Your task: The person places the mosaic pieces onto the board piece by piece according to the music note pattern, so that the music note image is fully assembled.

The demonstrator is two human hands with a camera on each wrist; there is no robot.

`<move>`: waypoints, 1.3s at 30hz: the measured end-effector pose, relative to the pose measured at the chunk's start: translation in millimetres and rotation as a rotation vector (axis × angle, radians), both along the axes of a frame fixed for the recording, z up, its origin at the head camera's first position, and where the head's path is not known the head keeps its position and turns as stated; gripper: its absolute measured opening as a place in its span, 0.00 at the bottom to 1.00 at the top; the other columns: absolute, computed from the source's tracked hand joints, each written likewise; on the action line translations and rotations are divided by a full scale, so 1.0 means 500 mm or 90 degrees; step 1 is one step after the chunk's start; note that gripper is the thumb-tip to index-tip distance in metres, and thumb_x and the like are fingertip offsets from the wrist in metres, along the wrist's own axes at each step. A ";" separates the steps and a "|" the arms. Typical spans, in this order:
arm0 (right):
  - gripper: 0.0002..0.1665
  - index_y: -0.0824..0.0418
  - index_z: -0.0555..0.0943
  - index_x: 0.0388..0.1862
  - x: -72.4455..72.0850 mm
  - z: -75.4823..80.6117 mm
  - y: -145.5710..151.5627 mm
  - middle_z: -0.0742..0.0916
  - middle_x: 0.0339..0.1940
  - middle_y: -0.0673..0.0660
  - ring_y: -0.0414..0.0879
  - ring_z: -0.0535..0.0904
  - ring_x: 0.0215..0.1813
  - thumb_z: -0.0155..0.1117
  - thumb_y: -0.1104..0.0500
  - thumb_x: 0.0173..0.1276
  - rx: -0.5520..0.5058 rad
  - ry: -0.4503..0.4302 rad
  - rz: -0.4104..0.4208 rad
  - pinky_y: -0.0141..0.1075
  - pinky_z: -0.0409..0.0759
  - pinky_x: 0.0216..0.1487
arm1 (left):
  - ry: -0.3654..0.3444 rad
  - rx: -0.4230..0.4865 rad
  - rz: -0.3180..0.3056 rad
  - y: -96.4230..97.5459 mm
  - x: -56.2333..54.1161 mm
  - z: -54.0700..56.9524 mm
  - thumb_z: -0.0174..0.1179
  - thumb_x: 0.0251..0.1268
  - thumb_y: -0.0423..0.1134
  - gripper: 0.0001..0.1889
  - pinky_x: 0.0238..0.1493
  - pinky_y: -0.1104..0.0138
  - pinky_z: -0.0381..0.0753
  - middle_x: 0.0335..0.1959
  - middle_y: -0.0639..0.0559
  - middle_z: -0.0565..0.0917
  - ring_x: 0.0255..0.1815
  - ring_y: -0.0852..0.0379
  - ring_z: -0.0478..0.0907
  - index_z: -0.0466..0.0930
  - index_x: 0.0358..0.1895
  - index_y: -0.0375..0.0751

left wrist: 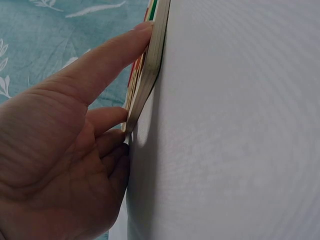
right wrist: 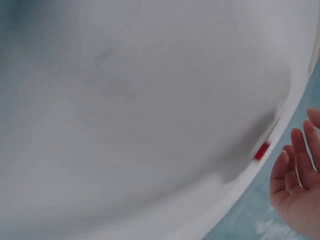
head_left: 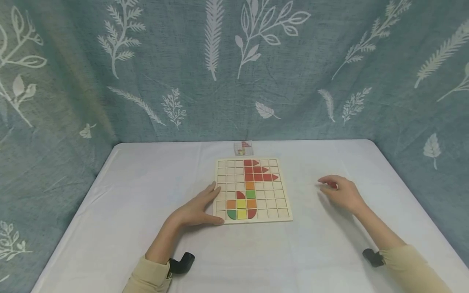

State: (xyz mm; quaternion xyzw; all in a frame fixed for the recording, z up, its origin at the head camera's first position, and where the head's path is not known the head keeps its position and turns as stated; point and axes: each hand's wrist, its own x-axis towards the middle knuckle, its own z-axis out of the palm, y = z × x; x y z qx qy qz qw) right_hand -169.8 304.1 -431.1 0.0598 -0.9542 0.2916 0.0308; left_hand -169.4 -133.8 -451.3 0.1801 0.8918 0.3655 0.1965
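Note:
A wooden grid board [head_left: 271, 203] lies on the white table, bearing red, orange, yellow and green pieces. Three rows of red pieces [head_left: 258, 169] end in points near its far edge. My left hand [head_left: 196, 208] spreads along the board's left side, its thumb touching the near left corner and its fingertips at the left edge. The left wrist view shows that thumb [left wrist: 115, 57] against the board's edge [left wrist: 157, 40]. Out to the right, my right hand [head_left: 342, 193] hovers with loosely bent fingers. A small red piece [right wrist: 261, 151] lies on the table near it, apart from the fingers.
Just beyond the board's far edge is a small pattern card [head_left: 243, 148] with a similar coloured figure. A blue-green curtain [head_left: 293, 81] with white leaf prints hangs behind the table [head_left: 165, 171]. Each wrist carries a black device [head_left: 182, 263].

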 end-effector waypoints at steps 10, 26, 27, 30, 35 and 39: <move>0.20 0.71 0.78 0.57 0.002 -0.005 0.071 0.79 0.57 0.75 0.69 0.74 0.54 0.57 0.68 0.65 0.019 -0.006 -0.034 0.60 0.76 0.49 | 0.006 -0.002 -0.009 -0.002 -0.001 0.003 0.75 0.48 0.51 0.55 0.74 0.44 0.48 0.80 0.43 0.43 0.79 0.42 0.39 0.52 0.77 0.39; 0.18 0.69 0.81 0.51 -0.016 -0.005 0.058 0.85 0.36 0.60 0.51 0.77 0.38 0.68 0.63 0.63 0.026 -0.023 0.006 0.41 0.75 0.35 | 0.010 0.013 -0.014 -0.005 0.001 0.012 0.75 0.49 0.50 0.55 0.74 0.44 0.47 0.79 0.40 0.44 0.78 0.40 0.40 0.52 0.77 0.36; 0.18 0.69 0.81 0.51 -0.017 -0.005 0.055 0.85 0.35 0.59 0.50 0.76 0.37 0.68 0.63 0.63 0.029 -0.019 0.013 0.40 0.74 0.34 | 0.009 0.014 -0.014 -0.005 0.001 0.012 0.75 0.49 0.51 0.55 0.73 0.44 0.47 0.79 0.40 0.44 0.78 0.40 0.40 0.52 0.77 0.36; 0.19 0.69 0.82 0.51 -0.021 -0.005 0.051 0.85 0.38 0.60 0.51 0.76 0.39 0.69 0.63 0.63 0.038 -0.009 0.027 0.40 0.74 0.36 | 0.006 0.013 -0.011 -0.005 0.001 0.012 0.75 0.48 0.51 0.55 0.73 0.44 0.47 0.79 0.40 0.44 0.78 0.40 0.40 0.52 0.77 0.37; 0.17 0.69 0.83 0.48 -0.027 -0.010 0.049 0.85 0.40 0.63 0.54 0.77 0.41 0.70 0.61 0.62 0.042 -0.004 0.027 0.44 0.76 0.40 | 0.004 0.005 -0.005 -0.004 0.003 0.012 0.75 0.48 0.51 0.55 0.73 0.43 0.48 0.79 0.41 0.44 0.78 0.40 0.40 0.53 0.77 0.37; 0.16 0.69 0.84 0.45 -0.029 -0.014 0.044 0.86 0.39 0.63 0.56 0.79 0.42 0.71 0.61 0.62 0.045 0.008 0.015 0.47 0.77 0.41 | 0.001 0.004 -0.001 -0.004 0.003 0.010 0.75 0.47 0.51 0.55 0.73 0.43 0.48 0.79 0.42 0.44 0.79 0.41 0.40 0.53 0.77 0.38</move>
